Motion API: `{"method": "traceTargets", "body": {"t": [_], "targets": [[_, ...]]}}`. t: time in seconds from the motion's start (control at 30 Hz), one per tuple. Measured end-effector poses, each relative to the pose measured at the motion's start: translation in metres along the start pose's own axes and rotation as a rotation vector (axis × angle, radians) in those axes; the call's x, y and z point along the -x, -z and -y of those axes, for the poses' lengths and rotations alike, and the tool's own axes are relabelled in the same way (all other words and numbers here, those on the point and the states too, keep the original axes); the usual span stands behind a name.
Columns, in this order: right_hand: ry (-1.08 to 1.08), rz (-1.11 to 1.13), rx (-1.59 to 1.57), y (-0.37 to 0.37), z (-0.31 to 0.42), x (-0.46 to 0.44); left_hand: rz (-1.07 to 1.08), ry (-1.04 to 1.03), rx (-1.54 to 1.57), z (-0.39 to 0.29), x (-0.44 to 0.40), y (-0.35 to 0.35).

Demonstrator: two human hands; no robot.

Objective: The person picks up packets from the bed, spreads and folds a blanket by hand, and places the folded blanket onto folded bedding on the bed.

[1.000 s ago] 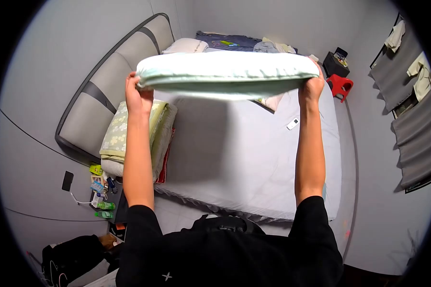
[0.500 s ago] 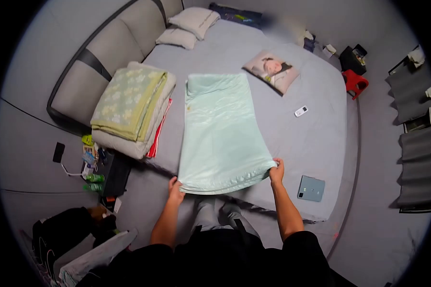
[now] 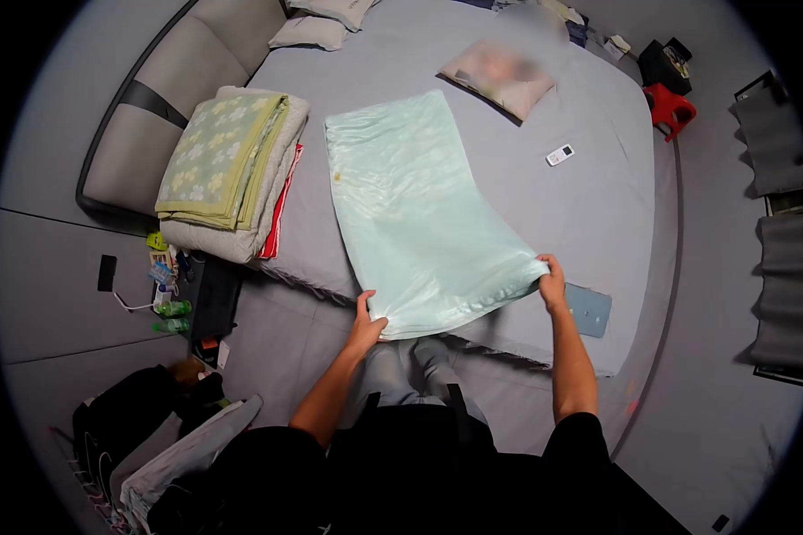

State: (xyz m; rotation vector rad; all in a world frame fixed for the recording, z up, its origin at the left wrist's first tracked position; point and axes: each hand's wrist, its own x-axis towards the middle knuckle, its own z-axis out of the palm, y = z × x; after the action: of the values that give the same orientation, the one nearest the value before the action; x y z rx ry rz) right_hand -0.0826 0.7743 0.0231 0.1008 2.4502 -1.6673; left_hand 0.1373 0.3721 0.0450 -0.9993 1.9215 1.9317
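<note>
A pale mint-green, satiny folded sheet point(image 3: 415, 209) stretches over the bed, its near edge lifted between my two hands. My left hand point(image 3: 366, 325) grips the near left corner, just off the bed's front edge. At the near right corner, my right hand point(image 3: 550, 278) is closed on the fabric, above the bed and beside a grey-blue tablet point(image 3: 591, 312). The far end of the sheet lies flat on the grey bed cover point(image 3: 509, 192). Whether it is a sheet or a thin quilt cover is hard to tell.
Left on the bed, a green flowered blanket point(image 3: 219, 160) tops a folded stack. A printed pillow point(image 3: 500, 80) and a white remote point(image 3: 560, 155) lie to the right. A nightstand point(image 3: 216, 299) with bottles stands at left, a red stool point(image 3: 668, 111) far right.
Both hands have moved right, carrying the sheet's near edge with them; the right hand is also raised. The sheet now slants, and my right hand comes near the tablet. The view has shifted slightly.
</note>
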Motion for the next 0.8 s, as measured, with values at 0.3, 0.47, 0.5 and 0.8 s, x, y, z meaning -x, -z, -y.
{"method": "traceTargets", "body": {"t": [0.3, 0.47, 0.5, 0.8], "targets": [[-0.871, 0.496, -0.145, 0.038, -0.027, 0.057, 0.176, 0.572, 0.257, 0.068, 0.033, 0.026], [-0.841, 0.521, -0.010, 0.022, -0.020, 0.003, 0.149, 0.611, 0.637, 0.044, -0.002, 0.071], [-0.803, 0.466, -0.053, 0.015, -0.011, -0.020, 0.118, 0.544, 0.678, 0.041, -0.027, 0.086], [-0.384, 0.402, -0.714, -0.103, 0.128, -0.204, -0.158, 0.264, 1.072, -0.143, -0.227, 0.169]]}}
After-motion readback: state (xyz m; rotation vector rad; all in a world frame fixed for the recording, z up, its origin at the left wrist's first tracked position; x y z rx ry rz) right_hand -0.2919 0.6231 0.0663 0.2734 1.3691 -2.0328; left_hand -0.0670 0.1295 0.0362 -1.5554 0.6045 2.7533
